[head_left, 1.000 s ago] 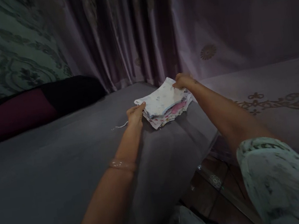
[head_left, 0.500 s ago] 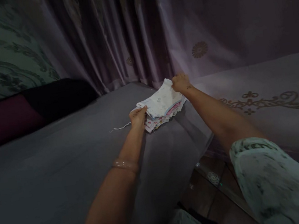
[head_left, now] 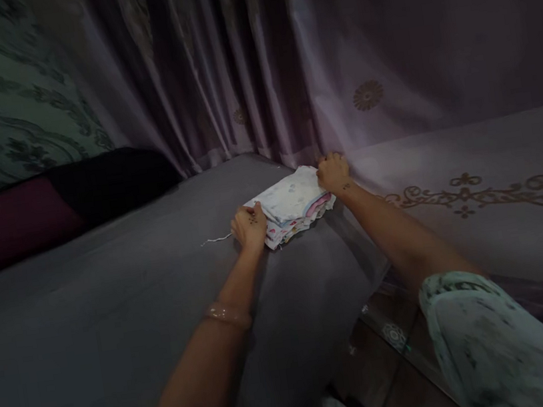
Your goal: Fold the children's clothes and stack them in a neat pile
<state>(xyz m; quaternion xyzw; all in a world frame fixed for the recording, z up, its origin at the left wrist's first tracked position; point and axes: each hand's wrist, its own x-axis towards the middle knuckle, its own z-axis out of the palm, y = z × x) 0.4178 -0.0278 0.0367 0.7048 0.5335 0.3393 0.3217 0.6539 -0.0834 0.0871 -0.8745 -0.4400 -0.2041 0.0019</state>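
A stack of small folded cloths (head_left: 302, 223) lies on the grey bed sheet (head_left: 164, 299), pink and patterned edges showing under a white top cloth (head_left: 290, 195). My left hand (head_left: 249, 225) is closed on the near left end of the white cloth. At the right end, my right hand (head_left: 332, 172) pinches the same cloth, its fingertips partly hidden. The white cloth now lies flat against the stack. A thin white string (head_left: 216, 239) sticks out to the left of my left hand.
Purple curtains (head_left: 274, 82) hang behind the bed and down its right side. A black and maroon cushion-like item (head_left: 117, 183) lies at the back left against the patterned green wall (head_left: 16, 111). Tiled floor (head_left: 375, 364) shows at the lower right.
Both hands have lowered, and the white cloth has come down from a raised, tilted position onto the stack. The view has shifted slightly.
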